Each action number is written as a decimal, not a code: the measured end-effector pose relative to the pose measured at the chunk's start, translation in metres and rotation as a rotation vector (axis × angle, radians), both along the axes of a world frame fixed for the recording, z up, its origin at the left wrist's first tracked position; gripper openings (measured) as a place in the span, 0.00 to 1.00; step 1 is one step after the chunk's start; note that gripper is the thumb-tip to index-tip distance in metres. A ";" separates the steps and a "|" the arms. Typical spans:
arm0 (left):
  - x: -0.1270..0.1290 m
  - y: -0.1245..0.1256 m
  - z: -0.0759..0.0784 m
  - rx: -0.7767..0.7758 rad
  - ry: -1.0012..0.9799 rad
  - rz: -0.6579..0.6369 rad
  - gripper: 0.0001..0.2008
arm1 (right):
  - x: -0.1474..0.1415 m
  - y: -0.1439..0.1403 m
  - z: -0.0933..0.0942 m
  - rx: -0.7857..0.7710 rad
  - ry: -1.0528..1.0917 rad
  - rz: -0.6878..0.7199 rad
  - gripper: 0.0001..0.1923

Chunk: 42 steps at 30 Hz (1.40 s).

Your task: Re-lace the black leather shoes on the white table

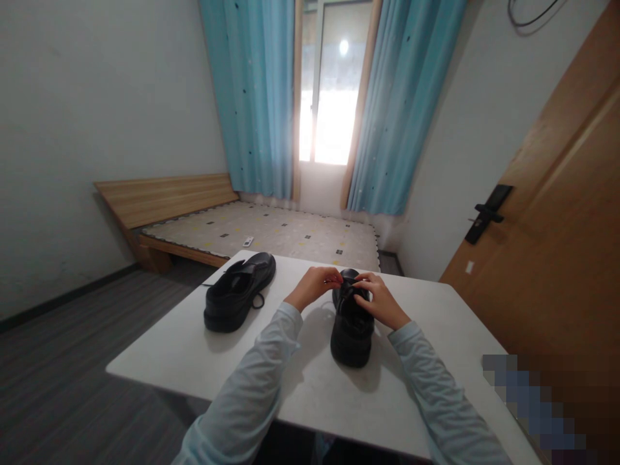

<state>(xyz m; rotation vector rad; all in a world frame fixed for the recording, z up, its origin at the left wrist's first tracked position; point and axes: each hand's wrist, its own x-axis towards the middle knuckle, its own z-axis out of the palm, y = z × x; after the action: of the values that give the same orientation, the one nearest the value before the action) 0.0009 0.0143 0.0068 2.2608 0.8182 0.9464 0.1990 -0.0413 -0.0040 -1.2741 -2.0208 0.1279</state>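
Two black shoes stand on a white table (194,361). The nearer black shoe (351,336) is in front of me with its heel toward me. My left hand (314,285) and my right hand (376,296) both pinch its black laces over the tongue, fingertips almost meeting. The other black shoe (238,292) lies to the left, apart from my hands, with a loose lace trailing on the table.
Beyond the table is a low wooden bed (271,229) with a patterned mattress. Blue curtains (256,97) frame a bright window. A wooden door (557,226) with a black handle stands at the right. Grey floor lies to the left.
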 end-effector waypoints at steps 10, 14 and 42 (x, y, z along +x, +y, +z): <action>0.001 0.004 -0.003 0.184 0.089 0.079 0.05 | -0.002 0.000 0.002 -0.026 0.025 -0.011 0.11; 0.000 0.003 0.000 0.157 0.131 0.060 0.06 | -0.002 0.002 0.002 -0.068 0.077 -0.038 0.16; 0.008 -0.009 0.005 0.028 0.145 0.118 0.07 | -0.002 0.025 -0.013 -0.110 -0.029 -0.106 0.09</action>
<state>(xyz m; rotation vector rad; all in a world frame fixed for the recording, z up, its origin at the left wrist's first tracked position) 0.0087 0.0051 0.0121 2.3487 1.0169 0.8579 0.1968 -0.0159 -0.0169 -1.4574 -1.9890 0.1735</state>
